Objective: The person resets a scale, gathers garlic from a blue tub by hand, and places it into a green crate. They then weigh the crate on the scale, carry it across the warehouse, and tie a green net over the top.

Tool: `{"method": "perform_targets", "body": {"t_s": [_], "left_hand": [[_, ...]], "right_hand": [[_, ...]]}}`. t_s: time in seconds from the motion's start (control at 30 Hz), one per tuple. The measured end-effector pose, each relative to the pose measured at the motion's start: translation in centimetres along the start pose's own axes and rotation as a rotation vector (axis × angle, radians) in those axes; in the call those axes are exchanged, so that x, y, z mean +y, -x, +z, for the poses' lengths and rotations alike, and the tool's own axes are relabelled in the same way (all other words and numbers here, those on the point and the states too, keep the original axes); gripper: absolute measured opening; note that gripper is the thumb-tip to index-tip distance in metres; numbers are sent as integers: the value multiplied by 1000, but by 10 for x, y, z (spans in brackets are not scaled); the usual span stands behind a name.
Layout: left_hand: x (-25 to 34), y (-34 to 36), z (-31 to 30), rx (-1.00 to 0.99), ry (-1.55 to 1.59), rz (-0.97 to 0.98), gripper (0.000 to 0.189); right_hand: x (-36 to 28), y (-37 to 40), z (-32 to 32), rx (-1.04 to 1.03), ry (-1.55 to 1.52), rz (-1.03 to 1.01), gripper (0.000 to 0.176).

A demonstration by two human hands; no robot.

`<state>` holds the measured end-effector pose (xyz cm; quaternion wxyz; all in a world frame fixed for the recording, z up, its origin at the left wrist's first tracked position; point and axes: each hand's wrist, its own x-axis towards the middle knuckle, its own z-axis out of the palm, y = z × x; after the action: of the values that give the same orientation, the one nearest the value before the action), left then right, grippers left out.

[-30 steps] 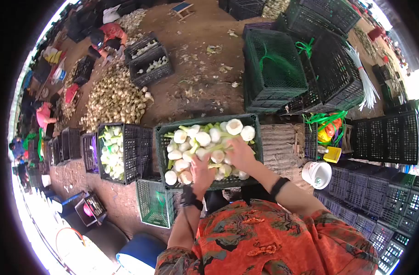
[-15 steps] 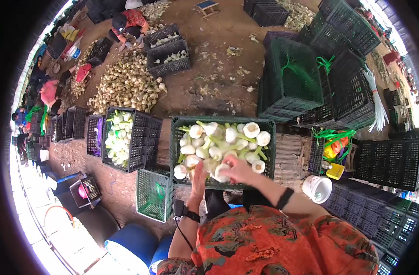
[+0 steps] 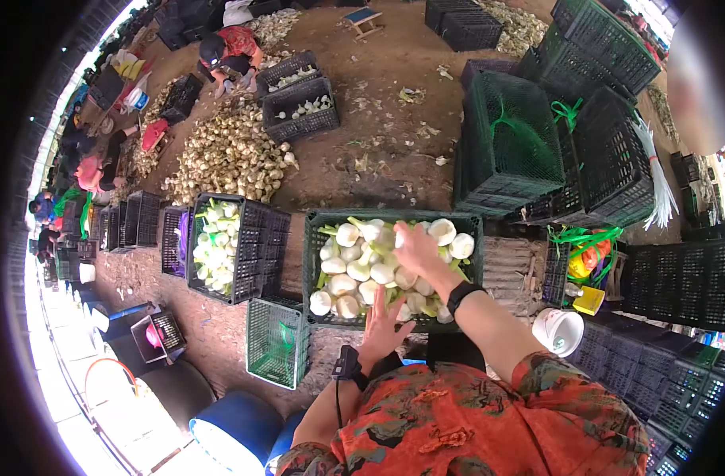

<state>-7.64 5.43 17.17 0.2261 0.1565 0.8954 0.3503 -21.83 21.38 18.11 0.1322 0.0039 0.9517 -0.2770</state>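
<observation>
A black plastic crate (image 3: 318,308) full of white garlic bulbs (image 3: 357,271) with green stem stubs stands right in front of me. My right hand (image 3: 418,252) reaches over its far middle, fingers curled down around a garlic bulb that is mostly hidden beneath them. At the crate's near edge my left hand (image 3: 384,329) holds nothing. Its fingers are spread and point toward the closest bulbs. Both my wrists wear black bands, and the left one carries a small device (image 3: 347,363).
Left of it stands another crate of garlic (image 3: 215,244), with a green crate (image 3: 278,349) nearer me. Stacked crates (image 3: 509,135) and a white bucket (image 3: 558,332) are on the right. Beyond lies a garlic heap (image 3: 219,155), where a person (image 3: 234,54) crouches.
My right hand has moved from the near side of the crate to its far middle. My left hand has shifted right and lower, its fingers now spread. The view has shifted slightly.
</observation>
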Motion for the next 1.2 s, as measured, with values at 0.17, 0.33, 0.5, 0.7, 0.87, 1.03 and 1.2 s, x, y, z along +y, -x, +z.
{"method": "perform_targets", "body": {"t_s": [0.17, 0.33, 0.5, 0.7, 0.87, 1.03, 1.2], "left_hand": [[-2, 1, 3, -10, -52, 38, 74], [6, 1, 3, 8, -154, 16, 77], [4, 2, -3, 7, -71, 52, 76], [-42, 13, -59, 719, -33, -35, 58], [-109, 6, -26, 680, -377, -559, 84], [-49, -12, -2, 463, -608, -337, 73], [-57, 1, -31, 327, -410, -342, 79]], "right_hand": [[-2, 3, -20, 147, -994, -21, 55], [22, -10, 23, -153, -1116, 137, 55], [28, -17, 17, -158, -884, 262, 58], [28, -5, 11, 57, -163, -5, 62], [88, 77, -16, 707, -319, -7, 18], [159, 163, -5, 515, -465, 800, 20], [216, 173, -19, 857, -859, 997, 22]]}}
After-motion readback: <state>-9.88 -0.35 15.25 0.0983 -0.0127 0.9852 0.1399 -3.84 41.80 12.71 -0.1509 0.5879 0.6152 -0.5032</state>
